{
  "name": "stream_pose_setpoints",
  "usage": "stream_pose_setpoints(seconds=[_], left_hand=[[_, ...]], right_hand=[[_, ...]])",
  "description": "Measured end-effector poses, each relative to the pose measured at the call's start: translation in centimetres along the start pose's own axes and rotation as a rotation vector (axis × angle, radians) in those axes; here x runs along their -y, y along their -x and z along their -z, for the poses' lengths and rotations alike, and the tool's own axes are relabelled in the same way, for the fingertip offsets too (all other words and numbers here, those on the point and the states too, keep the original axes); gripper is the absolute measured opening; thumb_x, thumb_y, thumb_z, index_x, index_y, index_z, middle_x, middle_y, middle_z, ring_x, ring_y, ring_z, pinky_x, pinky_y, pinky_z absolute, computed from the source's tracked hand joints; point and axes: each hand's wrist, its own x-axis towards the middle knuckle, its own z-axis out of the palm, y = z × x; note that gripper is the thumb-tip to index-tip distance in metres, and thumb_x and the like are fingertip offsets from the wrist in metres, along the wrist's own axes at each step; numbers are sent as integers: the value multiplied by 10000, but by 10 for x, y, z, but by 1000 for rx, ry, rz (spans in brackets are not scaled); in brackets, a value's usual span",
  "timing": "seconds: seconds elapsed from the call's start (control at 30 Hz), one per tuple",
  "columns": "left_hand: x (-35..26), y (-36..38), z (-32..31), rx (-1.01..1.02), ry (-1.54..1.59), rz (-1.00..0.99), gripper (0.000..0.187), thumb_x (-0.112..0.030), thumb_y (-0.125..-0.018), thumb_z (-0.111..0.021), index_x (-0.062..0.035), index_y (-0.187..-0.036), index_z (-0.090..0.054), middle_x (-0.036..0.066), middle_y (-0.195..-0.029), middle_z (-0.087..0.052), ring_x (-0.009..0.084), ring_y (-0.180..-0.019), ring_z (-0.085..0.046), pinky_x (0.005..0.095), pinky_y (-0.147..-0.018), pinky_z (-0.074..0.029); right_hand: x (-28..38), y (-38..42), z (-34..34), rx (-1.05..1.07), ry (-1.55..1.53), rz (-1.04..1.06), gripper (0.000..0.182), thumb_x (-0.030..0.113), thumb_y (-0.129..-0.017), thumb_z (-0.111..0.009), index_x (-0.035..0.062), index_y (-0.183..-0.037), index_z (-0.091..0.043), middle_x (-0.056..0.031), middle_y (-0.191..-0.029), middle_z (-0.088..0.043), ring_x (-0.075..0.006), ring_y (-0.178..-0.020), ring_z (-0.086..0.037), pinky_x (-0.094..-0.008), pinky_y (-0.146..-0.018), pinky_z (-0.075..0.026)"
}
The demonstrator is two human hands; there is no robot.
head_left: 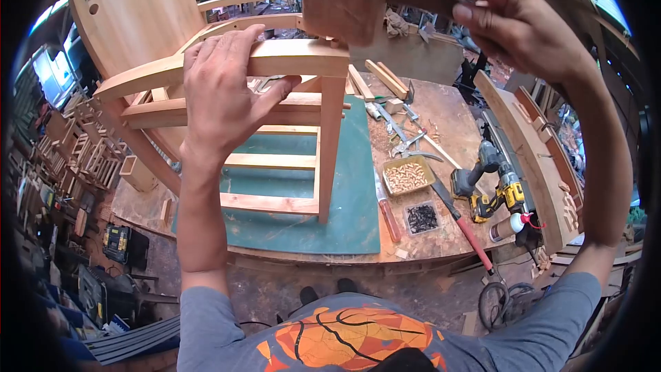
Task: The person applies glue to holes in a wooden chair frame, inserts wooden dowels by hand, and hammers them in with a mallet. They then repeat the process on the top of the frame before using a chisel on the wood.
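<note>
My right hand (513,24) is closed around the handle of a wooden mallet (344,0), raised at the upper right. The mallet's block head hangs over the front end of the chair's armrest (299,58), overlapping it in this view. My left hand (224,89) grips that armrest, fingers over the top and thumb along the near side. Below is the wooden chair (330,151), standing on a green mat (358,200), with its slats and front leg showing. Its broad panel (148,14) rises at the upper left.
On the workbench (441,96) lie a tub of dowels (406,176), a box of black screws (422,218), a red-handled tool (471,238), a chisel (389,217), clamps and yellow-black drills (508,189). A glue bottle (508,227) lies near the edge. Wooden parts are stacked at left.
</note>
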Motion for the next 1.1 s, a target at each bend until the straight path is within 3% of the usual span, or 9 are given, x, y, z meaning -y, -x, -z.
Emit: stream_pose_setpoints(seconds=[0.07,0.2,0.33,0.4,0.43,0.53,0.63,0.83,1.1], left_hand=[[-2,-1,2,26,2,8,614,-376,-731,-846,-27,-1194,-646,97,-1050,-703,281,-986,-658,427,-932,-433],[0,4,-1,114,53,121,625,-384,-775,-846,-79,-1280,-639,102,-1067,-719,266,-1003,-668,431,-939,-450],[-19,16,-2,-68,-122,29,599,-342,-819,-835,-50,-1300,-629,112,-1170,-697,243,-1069,-649,404,-919,-473],[-51,39,-11,-353,147,174,614,-231,-875,-781,15,-1374,-522,152,-1329,-598,245,-1188,-574,386,-1054,-419],[-68,58,-23,-554,351,238,602,-184,-907,-740,53,-1395,-478,152,-1370,-553,241,-1235,-531,386,-1089,-404],[-131,147,-55,-393,625,692,685,-112,-893,-727,14,-1459,-363,151,-1349,-499,247,-1284,-485,401,-1131,-364],[-183,158,-95,-77,642,936,672,-138,-905,-752,16,-1441,-378,137,-1336,-513,208,-1233,-511,359,-1075,-395],[-165,147,-139,-173,708,1164,336,-177,-910,-775,30,-1115,-610,66,-965,-655,148,-892,-596,309,-805,-493],[-165,158,-121,-174,727,1194,217,-188,-922,-761,17,-956,-700,8,-780,-663,90,-728,-583,280,-677,-490]], right_hand=[[63,-5,-2,-18,-17,-552,423,186,-1040,-594,77,-1446,-548,-30,-853,-663,-111,-694,-610,-278,-630,-528],[0,0,-4,-8,-30,-40,460,177,-1067,-532,181,-1522,-469,18,-751,-600,-58,-619,-540,-245,-535,-454],[-51,41,-56,-383,-271,-146,520,204,-1030,-603,215,-1527,-450,19,-712,-603,-41,-553,-492,-220,-487,-438],[-134,57,-115,-553,48,95,432,136,-1030,-569,106,-1460,-550,-2,-727,-686,-95,-604,-628,-287,-615,-546],[-174,60,-159,-660,-30,161,415,72,-988,-590,110,-1400,-613,-91,-1093,-770,-169,-947,-733,-328,-870,-561],[-198,95,-243,-348,-36,-488,462,140,-904,-637,373,-1301,-681,-188,-1072,-729,-359,-925,-713,-431,-833,-556],[-241,84,-291,-136,185,-743,462,148,-905,-596,387,-1290,-684,-187,-1032,-732,-373,-947,-710,-478,-846,-566],[-429,84,-390,-32,303,-824,602,214,-972,-460,519,-1487,-410,-202,-1087,-709,-370,-1001,-710,-515,-840,-567],[-424,66,-382,159,435,-1043,578,224,-949,-569,382,-1496,-471,-233,-1324,-623,-365,-1175,-647,-496,-977,-524]])
